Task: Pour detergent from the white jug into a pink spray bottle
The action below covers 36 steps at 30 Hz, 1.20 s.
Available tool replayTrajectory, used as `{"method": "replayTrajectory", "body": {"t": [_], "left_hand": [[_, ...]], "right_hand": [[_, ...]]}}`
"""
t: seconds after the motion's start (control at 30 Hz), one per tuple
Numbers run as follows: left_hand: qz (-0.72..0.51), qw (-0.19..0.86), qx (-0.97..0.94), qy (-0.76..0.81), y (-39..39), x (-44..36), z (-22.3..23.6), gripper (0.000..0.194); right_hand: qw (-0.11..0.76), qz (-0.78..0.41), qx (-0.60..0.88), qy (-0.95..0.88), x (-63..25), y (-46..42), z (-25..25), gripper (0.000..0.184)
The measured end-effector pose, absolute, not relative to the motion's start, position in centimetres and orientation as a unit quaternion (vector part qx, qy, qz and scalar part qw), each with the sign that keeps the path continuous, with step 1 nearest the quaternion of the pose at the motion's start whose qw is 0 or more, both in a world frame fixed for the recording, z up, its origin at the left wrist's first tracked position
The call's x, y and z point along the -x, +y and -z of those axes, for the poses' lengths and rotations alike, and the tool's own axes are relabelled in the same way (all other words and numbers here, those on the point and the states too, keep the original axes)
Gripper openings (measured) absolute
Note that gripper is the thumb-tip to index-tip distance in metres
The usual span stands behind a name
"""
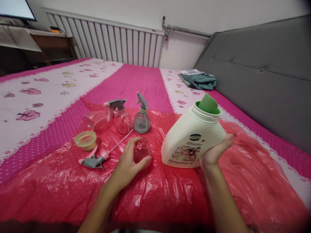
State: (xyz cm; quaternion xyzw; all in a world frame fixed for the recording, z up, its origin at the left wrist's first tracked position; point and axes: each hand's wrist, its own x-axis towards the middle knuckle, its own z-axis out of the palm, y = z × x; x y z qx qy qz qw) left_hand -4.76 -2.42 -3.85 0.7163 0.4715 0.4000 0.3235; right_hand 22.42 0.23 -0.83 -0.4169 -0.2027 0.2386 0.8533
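My left hand (131,161) is wrapped round a small clear bottle (143,149) whose neck is uncapped. In my right hand (216,150) is a large white detergent bottle (194,136), gripped low on its right side and tilted a little. A green spout (208,103) shows in its open mouth. Left of the small bottle lies a loose spray trigger (93,161) with a pink tube. Behind my left hand stand a clear spray bottle (122,119) and a grey round spray bottle (142,122). A yellowish cap (85,140) sits further left.
Red plastic sheeting (165,194) covers the front of the bed, over a pink patterned bedspread (141,77). Another clear bottle (97,119) lies at the sheet's back left. Folded clothes (198,79) rest by the grey headboard (262,71). A radiator (109,38) lines the wall.
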Motion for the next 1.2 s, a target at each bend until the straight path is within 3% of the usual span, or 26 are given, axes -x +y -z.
{"method": "replayTrajectory", "body": {"t": [1.2], "left_hand": [[-0.390,0.334,-0.716,0.473,-2.46,5.00,3.98,0.058]], "right_hand": [[0.854,-0.247,0.409,-0.203,-21.90,-0.13,0.53,0.087]]}}
